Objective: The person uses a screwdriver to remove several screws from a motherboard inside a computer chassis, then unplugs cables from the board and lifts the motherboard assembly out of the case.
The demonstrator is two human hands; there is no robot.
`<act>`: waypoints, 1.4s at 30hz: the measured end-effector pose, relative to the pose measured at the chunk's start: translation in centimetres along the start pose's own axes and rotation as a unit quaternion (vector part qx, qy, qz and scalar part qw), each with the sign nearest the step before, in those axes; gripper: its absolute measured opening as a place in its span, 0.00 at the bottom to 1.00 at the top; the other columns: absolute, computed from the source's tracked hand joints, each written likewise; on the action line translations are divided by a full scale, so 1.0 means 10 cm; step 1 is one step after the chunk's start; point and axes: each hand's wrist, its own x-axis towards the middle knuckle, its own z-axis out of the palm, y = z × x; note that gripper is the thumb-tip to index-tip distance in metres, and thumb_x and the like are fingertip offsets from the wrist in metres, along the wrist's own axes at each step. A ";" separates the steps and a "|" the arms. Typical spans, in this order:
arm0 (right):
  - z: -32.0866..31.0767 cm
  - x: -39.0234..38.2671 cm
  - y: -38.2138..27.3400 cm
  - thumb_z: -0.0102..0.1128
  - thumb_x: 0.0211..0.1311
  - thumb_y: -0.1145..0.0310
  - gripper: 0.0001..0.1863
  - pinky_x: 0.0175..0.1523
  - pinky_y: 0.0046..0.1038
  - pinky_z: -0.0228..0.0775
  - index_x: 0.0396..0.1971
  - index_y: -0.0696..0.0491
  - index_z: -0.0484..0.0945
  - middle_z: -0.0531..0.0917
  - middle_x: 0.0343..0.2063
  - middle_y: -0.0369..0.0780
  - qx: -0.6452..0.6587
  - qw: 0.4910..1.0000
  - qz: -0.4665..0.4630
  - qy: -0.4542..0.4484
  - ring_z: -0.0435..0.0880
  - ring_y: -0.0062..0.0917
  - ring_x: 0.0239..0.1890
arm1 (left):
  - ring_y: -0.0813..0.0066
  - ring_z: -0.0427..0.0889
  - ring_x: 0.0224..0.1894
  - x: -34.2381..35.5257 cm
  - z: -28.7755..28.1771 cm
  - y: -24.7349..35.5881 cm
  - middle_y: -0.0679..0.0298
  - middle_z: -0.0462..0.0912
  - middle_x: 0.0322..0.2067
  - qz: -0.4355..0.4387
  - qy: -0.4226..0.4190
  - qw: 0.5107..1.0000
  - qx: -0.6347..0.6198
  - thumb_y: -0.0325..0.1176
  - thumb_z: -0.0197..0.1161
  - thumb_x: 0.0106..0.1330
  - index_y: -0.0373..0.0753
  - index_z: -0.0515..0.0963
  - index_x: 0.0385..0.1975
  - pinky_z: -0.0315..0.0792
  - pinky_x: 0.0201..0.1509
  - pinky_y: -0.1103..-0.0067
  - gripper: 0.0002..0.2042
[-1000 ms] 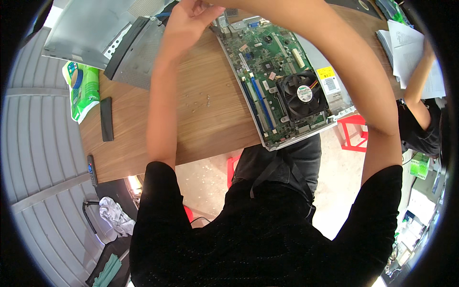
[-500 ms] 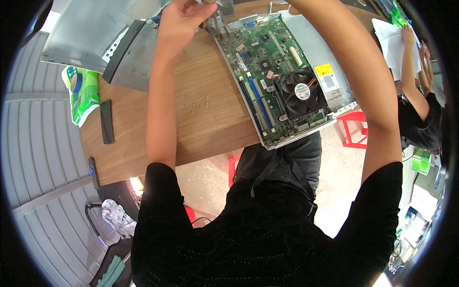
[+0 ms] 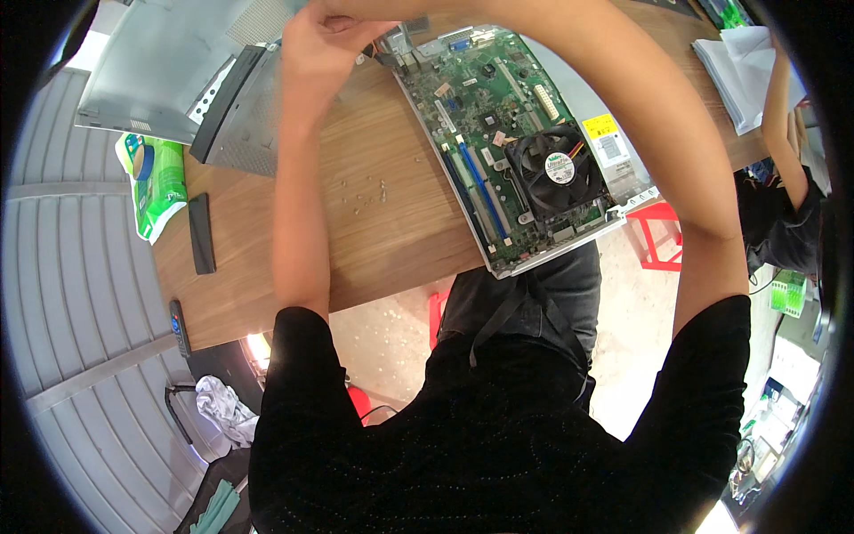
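My left hand is raised at the top edge, its fingers closed in a pinch. Whatever they hold is hidden. My right forearm arches over the desktop computer chassis toward my left hand, and my right hand is cut off by the top edge. A green motherboard lies in the chassis, with a black cooling fan near its front and blue and black memory slots along the left. Several tiny pale pieces, perhaps screws, are scattered on the wooden table.
A grey metal case cover and a perforated metal part stand at the far left. Near them are a green packet, a black bar and a remote control. Another person sits at right by white papers.
My left hand has shifted slightly left, and my right forearm has swung left across the top edge to it. The other person's papers have moved. The chassis stays in nearly the same place.
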 end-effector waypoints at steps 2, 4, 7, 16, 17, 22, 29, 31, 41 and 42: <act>0.02 0.03 0.03 0.72 0.49 0.66 0.23 0.48 0.44 0.81 0.42 0.64 0.79 0.87 0.34 0.56 -0.008 1.000 0.000 -0.007 0.88 0.50 0.41 | 0.77 0.83 0.48 -0.01 0.04 0.02 0.63 0.88 0.44 0.061 0.006 0.997 0.048 0.25 0.73 0.63 0.30 0.81 0.49 0.75 0.56 0.77 0.16; 0.03 0.02 0.06 0.72 0.49 0.67 0.22 0.48 0.44 0.81 0.41 0.65 0.79 0.87 0.34 0.56 0.001 1.000 -0.019 0.006 0.88 0.50 0.41 | 0.77 0.84 0.46 -0.02 0.05 0.07 0.64 0.88 0.42 0.005 0.006 0.999 -0.031 0.25 0.74 0.63 0.30 0.82 0.48 0.75 0.56 0.77 0.15; 0.01 -0.05 0.06 0.72 0.50 0.69 0.19 0.46 0.44 0.81 0.38 0.65 0.79 0.87 0.32 0.57 0.046 0.995 -0.063 0.068 0.88 0.51 0.39 | 0.77 0.84 0.47 -0.01 0.02 0.13 0.64 0.88 0.42 -0.019 0.007 1.000 -0.024 0.24 0.74 0.62 0.31 0.82 0.48 0.75 0.56 0.77 0.15; 0.04 -0.02 0.05 0.67 0.53 0.74 0.12 0.46 0.46 0.81 0.35 0.65 0.80 0.85 0.31 0.61 0.110 0.991 -0.012 0.070 0.87 0.54 0.39 | 0.79 0.83 0.46 -0.03 0.00 0.10 0.63 0.87 0.43 -0.002 0.007 0.999 -0.036 0.24 0.73 0.63 0.32 0.81 0.51 0.75 0.54 0.78 0.17; 0.01 -0.02 0.05 0.67 0.53 0.74 0.12 0.46 0.46 0.81 0.35 0.65 0.80 0.85 0.31 0.61 0.117 0.991 0.005 0.068 0.87 0.54 0.40 | 0.79 0.83 0.46 -0.02 -0.02 0.12 0.63 0.87 0.43 -0.007 -0.008 0.999 -0.043 0.24 0.74 0.63 0.32 0.81 0.50 0.75 0.53 0.78 0.17; -0.29 -0.07 -0.07 0.64 0.56 0.73 0.13 0.46 0.46 0.80 0.39 0.66 0.81 0.85 0.34 0.61 0.123 0.989 0.019 0.085 0.87 0.54 0.40 | 0.77 0.83 0.47 -0.05 0.01 0.30 0.62 0.87 0.44 0.021 0.077 0.996 0.040 0.25 0.72 0.64 0.31 0.80 0.51 0.75 0.53 0.77 0.16; -0.43 -0.17 0.06 0.61 0.59 0.72 0.15 0.49 0.44 0.80 0.43 0.66 0.80 0.85 0.37 0.59 0.082 0.978 -0.022 0.190 0.86 0.53 0.43 | 0.75 0.83 0.46 -0.08 -0.05 0.51 0.60 0.87 0.43 0.011 -0.010 0.997 -0.074 0.24 0.72 0.64 0.30 0.80 0.52 0.76 0.53 0.77 0.17; -0.44 -0.19 0.07 0.62 0.61 0.71 0.15 0.50 0.43 0.79 0.43 0.66 0.79 0.85 0.37 0.58 0.048 0.968 -0.066 0.238 0.86 0.52 0.42 | 0.75 0.83 0.47 -0.10 -0.15 0.53 0.59 0.86 0.43 -0.001 -0.064 0.998 -0.020 0.23 0.71 0.63 0.29 0.79 0.52 0.76 0.54 0.77 0.17; -0.17 -0.87 -0.09 0.65 0.67 0.62 0.16 0.44 0.42 0.74 0.44 0.59 0.78 0.84 0.34 0.51 0.297 0.938 0.179 0.022 0.84 0.48 0.39 | 0.77 0.82 0.40 -0.34 -0.34 0.64 0.65 0.87 0.40 -0.025 -0.299 0.926 0.231 0.24 0.68 0.64 0.36 0.83 0.48 0.74 0.44 0.78 0.12; -0.08 -0.93 -0.04 0.65 0.67 0.62 0.16 0.44 0.42 0.74 0.45 0.59 0.77 0.84 0.34 0.51 0.276 0.945 0.169 0.042 0.84 0.48 0.39 | 0.76 0.83 0.40 -0.40 -0.34 0.64 0.64 0.87 0.39 -0.034 -0.286 0.927 0.239 0.24 0.68 0.64 0.36 0.83 0.47 0.74 0.44 0.77 0.12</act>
